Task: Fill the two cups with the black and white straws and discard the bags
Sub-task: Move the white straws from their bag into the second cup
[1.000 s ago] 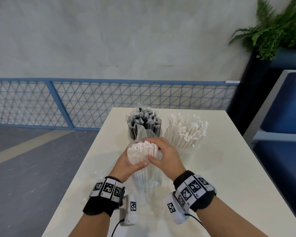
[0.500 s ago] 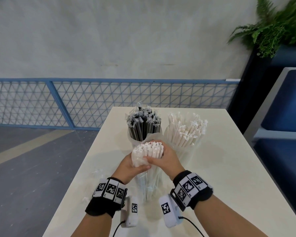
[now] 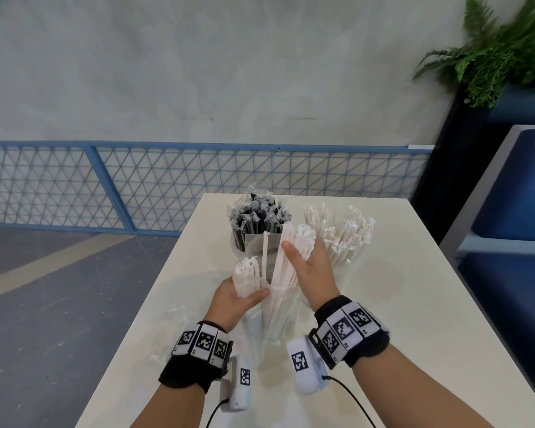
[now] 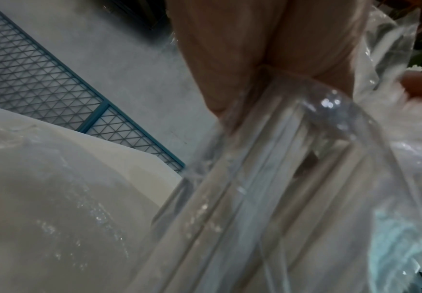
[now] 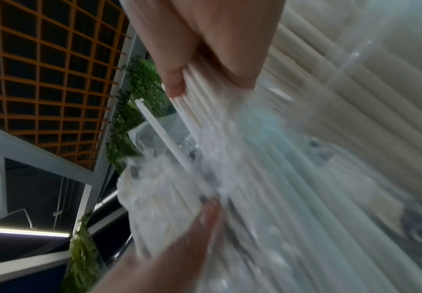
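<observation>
Cream table (image 3: pixel 399 304) by a grey wall: white straws coming out of their bag.

Since half a second ago the right hand (image 3: pixel 312 270) has lifted a handful of white straws (image 3: pixel 294 248) up out of the clear bag (image 3: pixel 275 329), fingers curled round them, splitting the bundle; the left hand (image 3: pixel 235 299) grips the bag and the straws left in it. Transfer looks under way. Straws are slim, paper-wrapped, with frayed tips. Behind the bag stand the black-straw cup (image 3: pixel 257 223) and, beside that, the white-straw cup (image 3: pixel 340 236), both crowded.
</observation>
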The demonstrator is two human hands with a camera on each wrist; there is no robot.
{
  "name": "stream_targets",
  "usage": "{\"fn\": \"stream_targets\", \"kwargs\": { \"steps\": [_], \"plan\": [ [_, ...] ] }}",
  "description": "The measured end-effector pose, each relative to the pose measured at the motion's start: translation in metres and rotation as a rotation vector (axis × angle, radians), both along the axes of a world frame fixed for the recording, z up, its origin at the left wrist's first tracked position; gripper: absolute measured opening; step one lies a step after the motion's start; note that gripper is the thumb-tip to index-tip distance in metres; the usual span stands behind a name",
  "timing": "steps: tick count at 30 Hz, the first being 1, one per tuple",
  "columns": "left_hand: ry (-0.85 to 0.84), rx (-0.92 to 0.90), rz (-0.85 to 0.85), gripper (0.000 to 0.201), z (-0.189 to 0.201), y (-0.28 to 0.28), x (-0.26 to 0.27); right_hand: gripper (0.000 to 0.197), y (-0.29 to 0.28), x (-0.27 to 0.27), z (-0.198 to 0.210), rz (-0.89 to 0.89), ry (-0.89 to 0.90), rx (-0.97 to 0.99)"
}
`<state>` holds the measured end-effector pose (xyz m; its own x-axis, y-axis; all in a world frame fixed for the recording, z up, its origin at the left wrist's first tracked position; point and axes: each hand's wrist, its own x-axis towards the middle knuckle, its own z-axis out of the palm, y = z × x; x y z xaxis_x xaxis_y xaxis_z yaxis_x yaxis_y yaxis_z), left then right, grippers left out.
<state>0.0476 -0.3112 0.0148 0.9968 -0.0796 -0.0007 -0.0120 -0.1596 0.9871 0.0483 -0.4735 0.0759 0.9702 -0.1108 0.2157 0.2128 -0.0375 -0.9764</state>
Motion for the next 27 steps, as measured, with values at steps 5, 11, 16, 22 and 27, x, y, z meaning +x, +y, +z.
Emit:
{"fn": "stream_targets", "kwargs": {
  "steps": [5, 11, 16, 22, 27],
  "plan": [
    [0.018, 0.002, -0.015, 0.012, 0.003, 0.000, -0.001, 0.078, -0.013, 0.015, 0.028, -0.069, 0.005, 0.124],
    [-0.021, -0.009, -0.002, 0.012, 0.006, -0.008, -0.005, 0.055, -0.017, 0.018, 0.038, -0.058, 0.036, 0.311],
    [-0.025, 0.011, 0.033, 0.015, 0.005, -0.008, -0.002, 0.031, -0.021, 0.013, 0.037, 0.171, 0.023, 0.327],
    [-0.031, 0.034, 0.047, 0.017, 0.004, -0.009, -0.001, 0.026, -0.014, 0.006, 0.032, 0.200, 0.018, 0.242],
    [-0.032, 0.009, 0.030, 0.016, 0.005, -0.011, -0.004, 0.023, -0.010, 0.011, 0.036, -0.041, -0.005, 0.199]
  ]
}}
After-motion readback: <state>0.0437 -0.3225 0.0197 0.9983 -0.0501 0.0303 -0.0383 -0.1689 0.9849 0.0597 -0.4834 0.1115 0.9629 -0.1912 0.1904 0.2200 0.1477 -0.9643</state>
